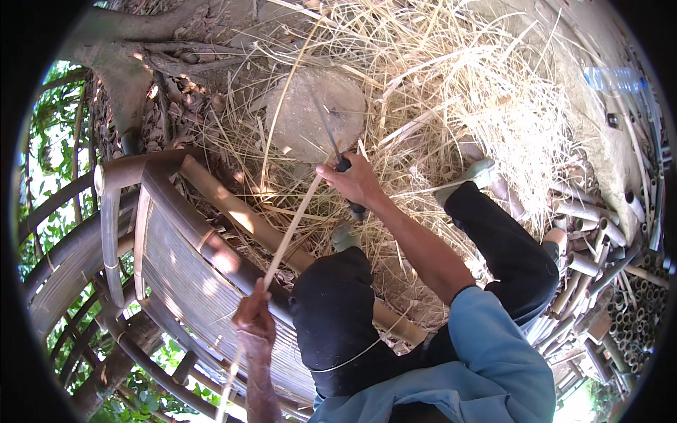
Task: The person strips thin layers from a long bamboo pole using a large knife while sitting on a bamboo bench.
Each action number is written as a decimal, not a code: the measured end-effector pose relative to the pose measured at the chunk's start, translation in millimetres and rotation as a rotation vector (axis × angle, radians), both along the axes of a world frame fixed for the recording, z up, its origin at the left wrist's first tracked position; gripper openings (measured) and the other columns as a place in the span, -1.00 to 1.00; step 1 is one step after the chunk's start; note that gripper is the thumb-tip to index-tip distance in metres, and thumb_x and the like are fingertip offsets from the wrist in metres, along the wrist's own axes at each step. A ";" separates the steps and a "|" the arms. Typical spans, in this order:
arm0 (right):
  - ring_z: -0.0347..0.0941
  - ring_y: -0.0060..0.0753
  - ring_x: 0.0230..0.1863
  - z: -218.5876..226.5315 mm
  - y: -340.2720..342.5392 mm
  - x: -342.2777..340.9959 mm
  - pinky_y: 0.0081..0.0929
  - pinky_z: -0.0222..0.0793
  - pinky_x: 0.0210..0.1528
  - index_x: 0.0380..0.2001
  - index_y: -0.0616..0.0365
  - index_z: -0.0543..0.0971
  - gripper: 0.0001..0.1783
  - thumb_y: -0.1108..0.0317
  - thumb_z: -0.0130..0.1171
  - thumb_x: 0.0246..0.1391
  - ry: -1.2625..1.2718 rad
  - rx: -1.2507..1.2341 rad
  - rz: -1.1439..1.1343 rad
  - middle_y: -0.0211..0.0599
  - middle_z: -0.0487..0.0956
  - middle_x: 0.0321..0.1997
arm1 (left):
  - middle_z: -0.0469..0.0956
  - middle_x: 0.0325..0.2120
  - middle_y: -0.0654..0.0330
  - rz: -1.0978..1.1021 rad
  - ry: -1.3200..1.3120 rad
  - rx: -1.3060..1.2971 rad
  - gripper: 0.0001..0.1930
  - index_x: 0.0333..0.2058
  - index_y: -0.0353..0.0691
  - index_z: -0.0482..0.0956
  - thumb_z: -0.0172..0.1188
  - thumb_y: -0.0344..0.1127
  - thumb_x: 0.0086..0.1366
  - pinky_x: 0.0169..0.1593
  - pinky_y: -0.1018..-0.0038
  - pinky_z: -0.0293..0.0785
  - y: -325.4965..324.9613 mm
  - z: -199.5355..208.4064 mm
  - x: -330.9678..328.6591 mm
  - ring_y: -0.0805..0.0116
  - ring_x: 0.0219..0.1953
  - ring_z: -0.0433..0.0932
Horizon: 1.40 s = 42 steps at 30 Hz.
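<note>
My right hand (356, 185) is closed around the black handle of a knife (343, 165). Its narrow dark blade points up and away, over a round wooden chopping block (314, 116). A long pale bamboo strip (293, 225) slants from my right thumb, close to the knife handle, down to my left hand (254, 316). My left fingers are wrapped round the strip, and its tail runs on past the wrist to the lower edge. Whether the blade touches the strip cannot be made out.
Pale bamboo shavings (430, 77) cover the ground ahead and to the right. A bamboo bench (190, 275) stands on my left, beside tree roots (155, 63). Cut bamboo tubes (627, 331) are stacked at far right, and a clear plastic bottle (615, 80) lies above them.
</note>
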State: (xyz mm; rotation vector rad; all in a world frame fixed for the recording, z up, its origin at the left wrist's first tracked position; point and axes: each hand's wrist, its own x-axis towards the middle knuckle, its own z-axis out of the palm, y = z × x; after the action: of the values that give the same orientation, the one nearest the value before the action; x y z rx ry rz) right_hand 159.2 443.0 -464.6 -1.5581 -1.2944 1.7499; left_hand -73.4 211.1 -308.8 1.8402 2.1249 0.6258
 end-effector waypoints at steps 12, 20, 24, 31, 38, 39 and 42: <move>0.56 -0.04 -0.46 -23.8 -43.4 78.8 -0.13 0.52 -0.39 0.23 -0.15 0.42 -0.53 0.03 0.11 0.32 -0.411 0.515 0.169 -0.11 0.54 -0.28 | 0.51 -0.65 0.25 -0.220 0.559 -0.271 -0.66 -0.04 0.12 0.72 0.36 -0.36 0.20 -0.60 0.33 0.40 127.0 100.5 30.3 0.30 -0.70 0.50; 0.56 -0.06 -0.40 -37.0 -27.6 85.5 -0.15 0.49 -0.38 0.25 -0.15 0.40 -0.54 0.13 0.13 0.33 -0.413 0.446 0.233 -0.08 0.52 -0.28 | 0.31 -0.62 0.39 -0.402 0.909 -0.177 -0.60 0.04 0.13 0.69 0.30 -0.42 0.24 -0.52 0.34 0.38 161.5 111.8 47.3 0.42 -0.65 0.38; 0.58 0.00 -0.42 -52.7 -28.4 83.1 -0.12 0.51 -0.36 0.19 0.02 0.40 -0.55 0.12 0.13 0.31 -0.494 0.379 0.248 -0.02 0.56 -0.31 | 0.26 -0.59 0.36 -0.643 1.100 -0.236 -0.64 0.10 -0.11 0.62 0.21 -0.43 0.32 -0.55 0.40 0.34 178.8 120.7 84.4 0.49 -0.63 0.34; 0.62 0.05 -0.46 -56.6 -8.2 59.9 -0.10 0.55 -0.43 -0.04 0.26 0.39 -0.57 0.11 0.16 0.28 -0.352 0.433 0.012 0.08 0.63 -0.36 | 0.30 -0.59 0.23 -0.687 1.107 -0.318 -0.56 0.15 -0.20 0.55 0.19 -0.51 0.27 -0.59 0.37 0.35 201.0 135.1 108.0 0.36 -0.63 0.44; 0.60 -0.04 -0.57 -61.9 1.6 34.7 -0.20 0.50 -0.55 -0.15 0.26 0.41 -0.63 0.25 0.30 0.17 -0.338 0.624 -0.047 -0.04 0.61 -0.52 | 0.27 -0.58 0.23 -0.734 1.162 -0.356 -0.62 0.13 -0.35 0.55 0.18 -0.51 0.33 -0.58 0.43 0.39 202.6 133.9 120.0 0.42 -0.64 0.39; 0.59 -0.04 -0.58 -61.7 0.9 33.7 -0.20 0.50 -0.56 -0.17 0.28 0.41 -0.64 0.28 0.31 0.14 -0.332 0.644 -0.034 -0.04 0.60 -0.53 | 0.26 -0.58 0.22 -0.727 1.200 -0.337 -0.62 0.12 -0.35 0.56 0.19 -0.51 0.33 -0.58 0.42 0.39 201.0 131.6 120.3 0.42 -0.64 0.36; 0.59 -0.07 -0.59 -62.7 4.6 29.7 -0.20 0.50 -0.56 -0.19 0.30 0.39 -0.65 0.33 0.31 0.12 -0.369 0.686 0.047 -0.06 0.57 -0.56 | 0.24 -0.58 0.22 -0.724 1.196 -0.339 -0.63 0.11 -0.36 0.57 0.18 -0.54 0.32 -0.59 0.41 0.37 201.3 137.6 120.3 0.43 -0.64 0.33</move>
State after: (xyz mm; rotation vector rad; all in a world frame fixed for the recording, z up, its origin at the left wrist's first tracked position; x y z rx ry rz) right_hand 188.9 447.5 -527.3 -1.4593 -1.8615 0.8866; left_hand 46.9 412.4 -171.2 2.8091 1.5313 -1.1751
